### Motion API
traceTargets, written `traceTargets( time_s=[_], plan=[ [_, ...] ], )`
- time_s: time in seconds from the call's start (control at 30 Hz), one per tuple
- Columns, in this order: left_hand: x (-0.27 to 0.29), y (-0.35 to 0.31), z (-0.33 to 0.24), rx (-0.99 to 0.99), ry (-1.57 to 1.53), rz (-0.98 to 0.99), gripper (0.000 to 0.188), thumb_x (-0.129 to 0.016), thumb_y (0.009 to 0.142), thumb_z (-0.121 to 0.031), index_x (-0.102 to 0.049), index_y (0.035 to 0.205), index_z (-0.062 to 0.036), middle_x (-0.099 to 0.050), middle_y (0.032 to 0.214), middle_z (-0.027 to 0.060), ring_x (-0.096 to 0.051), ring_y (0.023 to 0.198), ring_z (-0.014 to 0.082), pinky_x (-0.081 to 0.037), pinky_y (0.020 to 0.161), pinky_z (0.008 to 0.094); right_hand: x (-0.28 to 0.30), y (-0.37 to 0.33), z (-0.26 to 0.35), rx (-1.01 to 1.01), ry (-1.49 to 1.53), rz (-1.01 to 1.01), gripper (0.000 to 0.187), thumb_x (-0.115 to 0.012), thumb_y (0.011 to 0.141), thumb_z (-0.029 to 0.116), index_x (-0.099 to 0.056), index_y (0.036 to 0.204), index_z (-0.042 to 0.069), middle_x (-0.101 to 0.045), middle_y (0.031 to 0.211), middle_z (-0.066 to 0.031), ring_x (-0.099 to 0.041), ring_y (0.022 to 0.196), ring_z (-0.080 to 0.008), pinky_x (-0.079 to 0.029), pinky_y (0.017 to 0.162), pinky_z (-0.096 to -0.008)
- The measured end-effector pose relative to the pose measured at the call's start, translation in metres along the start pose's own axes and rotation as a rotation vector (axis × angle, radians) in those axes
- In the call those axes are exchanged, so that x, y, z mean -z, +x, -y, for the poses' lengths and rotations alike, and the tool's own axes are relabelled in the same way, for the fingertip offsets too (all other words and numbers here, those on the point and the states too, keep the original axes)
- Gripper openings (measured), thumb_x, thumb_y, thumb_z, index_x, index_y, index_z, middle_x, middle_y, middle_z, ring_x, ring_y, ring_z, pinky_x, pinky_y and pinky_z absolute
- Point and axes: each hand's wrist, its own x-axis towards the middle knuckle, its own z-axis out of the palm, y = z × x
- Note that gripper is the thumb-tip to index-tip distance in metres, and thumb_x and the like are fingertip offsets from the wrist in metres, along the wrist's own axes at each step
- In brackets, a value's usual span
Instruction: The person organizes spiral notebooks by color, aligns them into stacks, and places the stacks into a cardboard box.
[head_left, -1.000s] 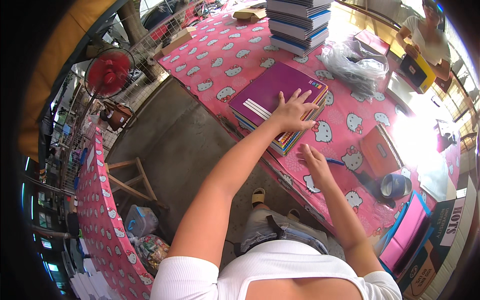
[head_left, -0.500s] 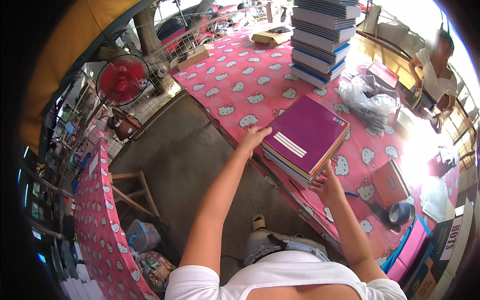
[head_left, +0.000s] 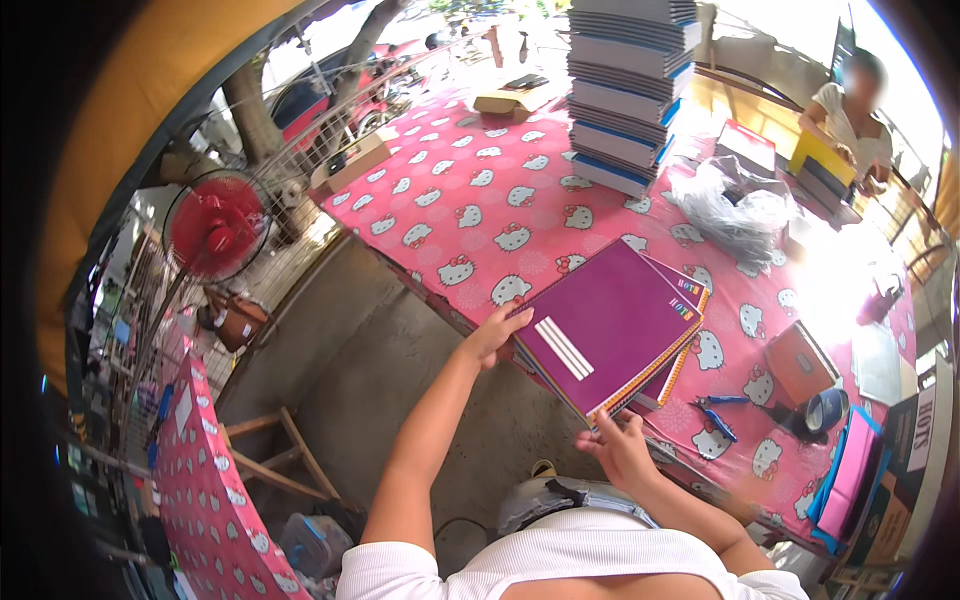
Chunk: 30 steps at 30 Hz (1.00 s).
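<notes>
A small pile of spiral notebooks with a purple cover (head_left: pixel 605 325) on top juts over the table's near edge, turned askew. Under its right side, another purple notebook (head_left: pixel 662 385) shows on the pink table. My left hand (head_left: pixel 492 335) grips the pile's left edge, thumb on top, fingers hidden below. At the near corner, my right hand (head_left: pixel 620 448) has its fingers apart, fingertips against the spiral edge. Blue-handled pliers (head_left: pixel 722 415) lie on the tabletop right of the notebooks.
Behind rises a tall stack of notebooks (head_left: pixel 630 100). To the right are a clear plastic bag (head_left: pixel 730 205), an orange-brown box (head_left: pixel 800 360), a roll of tape (head_left: pixel 827 410) and pink and blue folders (head_left: pixel 848 470). Another person (head_left: pixel 850 120) handles a yellow item. A red fan (head_left: pixel 217 225) stands left.
The upper notebooks have shifted toward me and turned, baring a purple notebook beneath. Both my hands moved nearer. The pliers have come into fuller view. The other person now holds up something yellow.
</notes>
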Motion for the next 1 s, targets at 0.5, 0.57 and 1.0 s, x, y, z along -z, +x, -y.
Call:
traceTargets(
  time_s=[0.5,0.57,1.0],
  plan=[
    [0.059,0.055,0.047,-1.095,1.253,-0.172,0.082,-0.073,0.074,-0.015,-0.029,0.143,-0.014,-0.024,0.145,0.0215,-0.033,0.129,0.0392,-0.032,0.102,0.0459,0.036,0.045,0.009,1.382,-1.649,-0.298,0.07,-0.077,0.054,0.021,-0.054,0.12,0.021,-0.039,0.137,-0.0142,-0.029,0.132,-0.0341,-0.005,0.107,-0.0583],
    [0.049,0.046,0.028,-0.998,1.203,0.0,0.077,-0.073,0.073,-0.017,-0.035,0.14,-0.0173,-0.018,0.148,0.0217,-0.025,0.134,0.0425,-0.022,0.11,0.0509,0.033,0.039,0.022,1.4,-1.521,-0.226,0.067,-0.078,0.053,0.023,-0.056,0.116,0.021,-0.047,0.131,-0.0115,-0.033,0.131,-0.0323,-0.004,0.108,-0.0586],
    [-0.073,0.088,-0.098,-0.824,0.069,0.308,0.093,-0.085,0.064,-0.022,-0.029,0.138,-0.008,-0.041,0.132,0.0099,-0.038,0.125,0.0249,-0.033,0.104,0.0382,0.016,0.087,0.162,1.108,-0.231,0.007,0.074,-0.071,0.081,0.027,-0.029,0.134,-0.002,-0.048,0.123,-0.0108,-0.048,0.109,-0.0193,-0.041,0.093,-0.0351]
  ],
)
